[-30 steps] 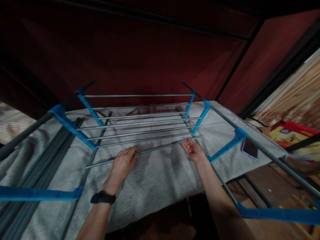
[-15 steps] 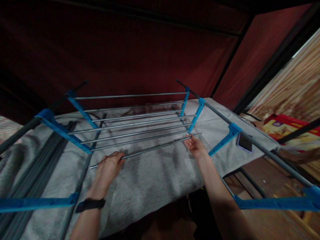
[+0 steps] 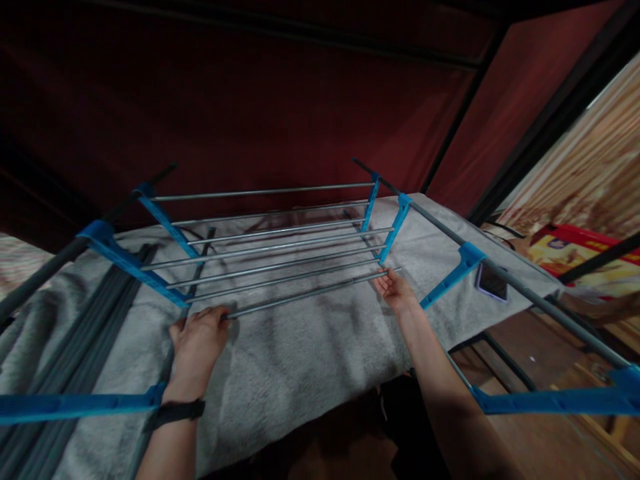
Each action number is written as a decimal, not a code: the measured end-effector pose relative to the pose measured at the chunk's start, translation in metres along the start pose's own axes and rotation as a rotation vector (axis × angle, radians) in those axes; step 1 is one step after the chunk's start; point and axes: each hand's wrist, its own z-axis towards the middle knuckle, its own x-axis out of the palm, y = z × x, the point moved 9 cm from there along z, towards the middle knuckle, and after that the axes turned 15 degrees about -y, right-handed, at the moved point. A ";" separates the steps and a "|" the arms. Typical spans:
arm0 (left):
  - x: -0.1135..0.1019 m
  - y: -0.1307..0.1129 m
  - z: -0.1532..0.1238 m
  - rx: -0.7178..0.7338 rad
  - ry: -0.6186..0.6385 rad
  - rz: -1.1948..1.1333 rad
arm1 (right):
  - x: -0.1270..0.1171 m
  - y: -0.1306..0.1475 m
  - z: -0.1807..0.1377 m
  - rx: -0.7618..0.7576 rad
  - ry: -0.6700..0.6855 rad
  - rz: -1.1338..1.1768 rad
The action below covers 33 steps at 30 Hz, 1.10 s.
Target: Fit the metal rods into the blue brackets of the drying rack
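A thin metal rod runs between my two hands, just above the grey cloth. My left hand is wrapped over its left end, which is covered by the fingers, close to a long grey pole of the frame. Near the rod's right end, my right hand pinches it, with the tip poking out past the fingers. Beyond the rod stands a rack section of several metal rods held between blue plastic brackets. The left bracket and the right bracket hang from grey side poles.
Grey cloth covers the surface. Several loose grey tubes lie at the left. More blue brackets stick out from the right pole. A phone and a red-yellow box are at the right. A dark red panel stands behind.
My left hand has slid left and slightly up to the rod's left end, covering the tip that showed before. My right hand has shifted slightly right, still holding the rod.
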 end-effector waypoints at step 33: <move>-0.009 0.022 -0.001 -0.240 -0.086 -0.037 | 0.009 -0.014 0.002 0.012 0.089 -0.062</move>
